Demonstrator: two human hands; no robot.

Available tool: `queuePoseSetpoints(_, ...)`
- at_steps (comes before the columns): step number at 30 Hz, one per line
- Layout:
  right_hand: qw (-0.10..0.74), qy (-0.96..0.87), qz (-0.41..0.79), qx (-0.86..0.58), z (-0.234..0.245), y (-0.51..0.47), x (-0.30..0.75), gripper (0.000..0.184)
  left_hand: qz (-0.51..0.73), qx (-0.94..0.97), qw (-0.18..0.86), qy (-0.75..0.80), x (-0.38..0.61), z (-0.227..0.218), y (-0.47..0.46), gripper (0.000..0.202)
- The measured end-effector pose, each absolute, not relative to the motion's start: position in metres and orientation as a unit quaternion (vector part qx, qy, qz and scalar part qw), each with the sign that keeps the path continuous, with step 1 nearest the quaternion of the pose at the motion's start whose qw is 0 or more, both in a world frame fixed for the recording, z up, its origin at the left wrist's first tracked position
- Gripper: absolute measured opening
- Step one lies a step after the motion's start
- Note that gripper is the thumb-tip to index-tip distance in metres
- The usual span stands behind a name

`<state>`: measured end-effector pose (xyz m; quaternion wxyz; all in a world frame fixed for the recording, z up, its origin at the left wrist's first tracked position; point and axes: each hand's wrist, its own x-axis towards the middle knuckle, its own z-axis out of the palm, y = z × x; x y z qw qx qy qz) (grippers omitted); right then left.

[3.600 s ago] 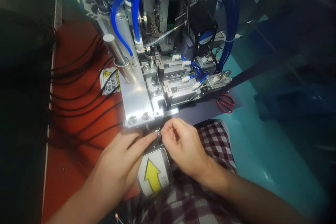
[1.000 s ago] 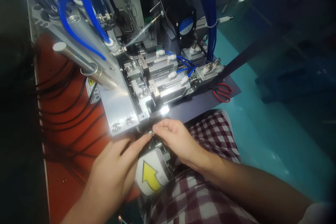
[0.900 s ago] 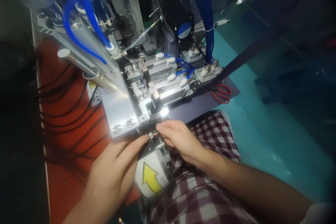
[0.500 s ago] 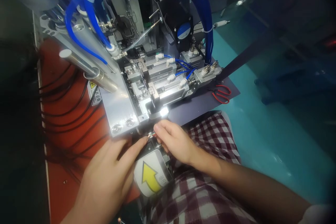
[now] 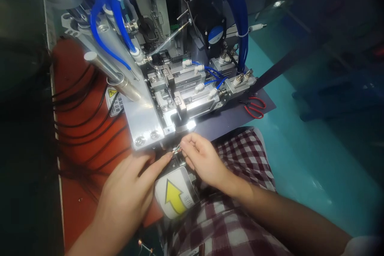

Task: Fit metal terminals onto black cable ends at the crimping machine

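My left hand (image 5: 132, 192) and my right hand (image 5: 202, 158) meet just below the front edge of a metal machine (image 5: 177, 96). Between their fingertips is a thin cable end (image 5: 176, 150) with small coloured wires. My left thumb and forefinger pinch the cable from the left. My right fingers pinch the wire tips from the right. A lit slot (image 5: 187, 125) in the machine sits just above the fingers. A plate with a yellow arrow (image 5: 174, 198) lies below the hands.
Several black cables (image 5: 87, 128) run across the orange bench surface (image 5: 75, 192) at left. Blue air hoses (image 5: 111, 28) loop over the machine, and a steel cylinder (image 5: 112, 76) juts out. Red-handled scissors (image 5: 255, 108) lie on a dark mat at right. A checked garment (image 5: 234, 208) covers my lap.
The view has shifted a little to the left, so the machine sits further right. Both hands stay at the cable end, the right fingers working the wire tips slightly higher.
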<state>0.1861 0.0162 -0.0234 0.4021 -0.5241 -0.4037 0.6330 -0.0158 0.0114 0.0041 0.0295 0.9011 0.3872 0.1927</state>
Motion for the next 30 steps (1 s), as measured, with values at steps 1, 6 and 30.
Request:
queuePoseSetpoints(1,0.401,-0.379,0.644,-0.529,-0.024,0.016,0.187,0.026,0.192,0.901,0.029,0.388,-0.015,0.004,0.011,0.034)
queuePoseSetpoints(6,0.366,-0.481,0.569,-0.557,-0.021,0.017,0.188,0.032,0.186,0.903,0.031,0.386,-0.016,0.0,0.012,0.033)
queuePoseSetpoints(30,0.38,-0.396,0.653,-0.522,-0.019,0.02,0.182,0.028,0.166,0.914,-0.005,0.372,-0.013,0.011,0.015,0.032)
